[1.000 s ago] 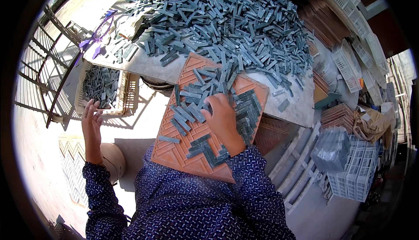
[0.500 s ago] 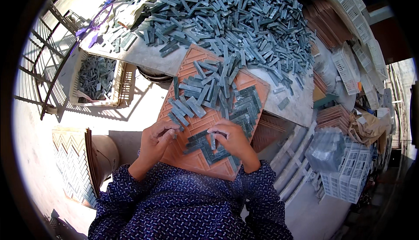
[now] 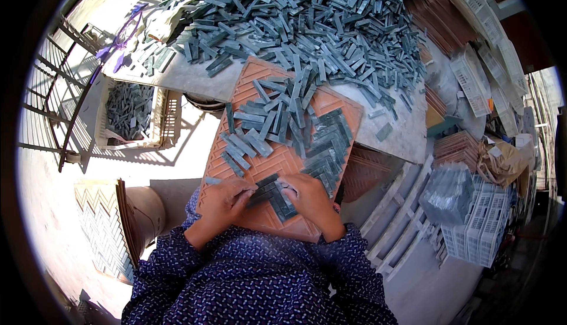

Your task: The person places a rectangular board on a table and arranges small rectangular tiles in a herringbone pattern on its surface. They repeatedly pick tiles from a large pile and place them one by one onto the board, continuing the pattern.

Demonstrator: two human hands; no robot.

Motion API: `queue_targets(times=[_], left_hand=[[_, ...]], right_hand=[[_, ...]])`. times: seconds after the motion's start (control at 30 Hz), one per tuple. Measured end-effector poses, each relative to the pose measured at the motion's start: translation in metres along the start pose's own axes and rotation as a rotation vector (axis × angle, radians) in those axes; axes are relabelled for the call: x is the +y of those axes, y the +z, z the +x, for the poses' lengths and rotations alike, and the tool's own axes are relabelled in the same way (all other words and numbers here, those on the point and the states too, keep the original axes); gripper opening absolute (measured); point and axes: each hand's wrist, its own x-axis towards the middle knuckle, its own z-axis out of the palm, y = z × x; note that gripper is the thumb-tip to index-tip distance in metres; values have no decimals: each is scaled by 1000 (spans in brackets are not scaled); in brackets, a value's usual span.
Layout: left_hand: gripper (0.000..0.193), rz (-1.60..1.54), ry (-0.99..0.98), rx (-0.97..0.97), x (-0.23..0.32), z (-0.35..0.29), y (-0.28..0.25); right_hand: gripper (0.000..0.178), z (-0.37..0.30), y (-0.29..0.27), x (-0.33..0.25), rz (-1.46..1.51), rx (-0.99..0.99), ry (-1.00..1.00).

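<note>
On my lap rests an orange-brown moulded tray with a herringbone pattern of grooves, tilted away from me. Dark green stone strips fill its right side and lower middle in a zigzag. Loose strips lie heaped on its upper part. My left hand is closed over the tray's lower left; the end of a pale strip shows beside its knuckles, mostly hidden. My right hand pinches a strip, largely covered by the fingers, right at the laid strips in the lower middle.
A big pile of green strips covers the pale table ahead. At left stand a cream crate of strips and a patterned panel leaning by a bucket. White crates and stacked brown trays are at right.
My left hand has moved down and right, nearer the laid strips, and turned its back upward. My right hand has shifted slightly left, its fingers lower over the strips. The view has shifted a little.
</note>
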Motion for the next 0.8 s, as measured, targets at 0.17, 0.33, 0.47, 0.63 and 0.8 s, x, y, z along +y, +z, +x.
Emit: queue_targets(times=[0.17, 0.33, 0.47, 0.63, 0.8], left_hand=[[16, 20, 54, -65, 3, 1, 10], [15, 14, -10, -19, 1, -2, 8], [14, 36, -37, 34, -2, -2, 5], [14, 45, 22, 22, 5, 0, 3], [15, 28, 0, -30, 7, 0, 4]], right_hand=[[30, 3, -4, -3, -17, -41, 91], [26, -1, -4, -4, -8, 35, 128], [28, -5, 0, -19, -182, 94, 94], [32, -12, 18, -27, -188, 143, 207], [29, -13, 23, -27, -104, 203, 287]])
